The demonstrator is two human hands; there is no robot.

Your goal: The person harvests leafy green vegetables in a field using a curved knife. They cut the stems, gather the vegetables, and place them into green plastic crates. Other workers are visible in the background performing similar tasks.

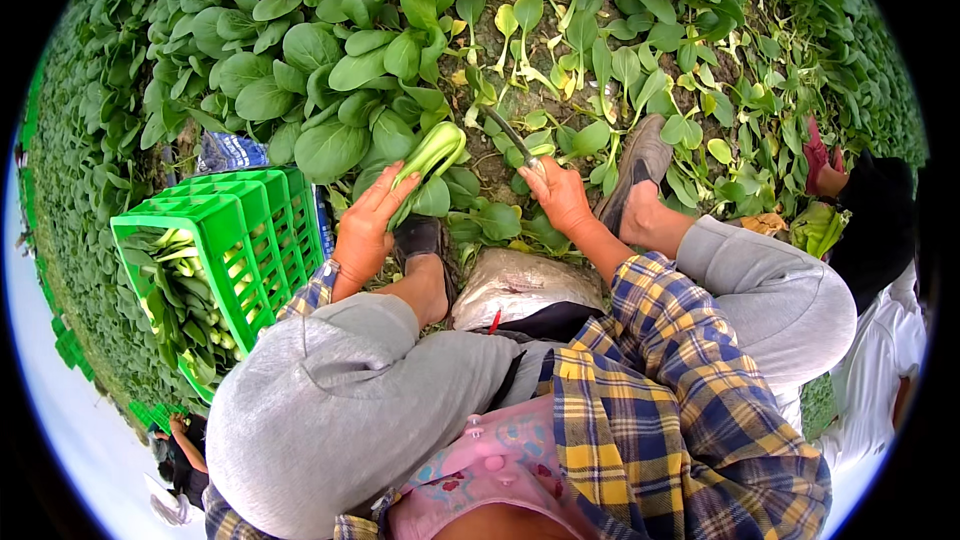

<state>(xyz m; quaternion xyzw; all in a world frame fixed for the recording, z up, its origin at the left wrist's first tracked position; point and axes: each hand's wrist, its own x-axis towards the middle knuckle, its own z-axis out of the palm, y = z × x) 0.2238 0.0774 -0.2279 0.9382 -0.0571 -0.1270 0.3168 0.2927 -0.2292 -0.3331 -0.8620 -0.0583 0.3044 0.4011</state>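
My left hand (365, 229) grips a cut head of bok choy (430, 159), its pale green stem base pointing up and away from me. In my right hand (556, 193) is a knife (510, 133) with a dark, narrow blade, angled up and to the left over the soil. The handle is mostly hidden by my fingers. Beyond my left hand stand leafy bok choy plants (334, 146). Loose leaves and cut stems (536, 71) lie on the bare soil past the knife. The two hands are apart.
A green plastic crate (251, 240) filled with bok choy (195, 300) stands tilted at my left. Between my feet is a whitish sack (525, 281). A blue and white printed bag (231, 152) lies behind the crate. Another person (874, 229) is at the far right, others at lower left.
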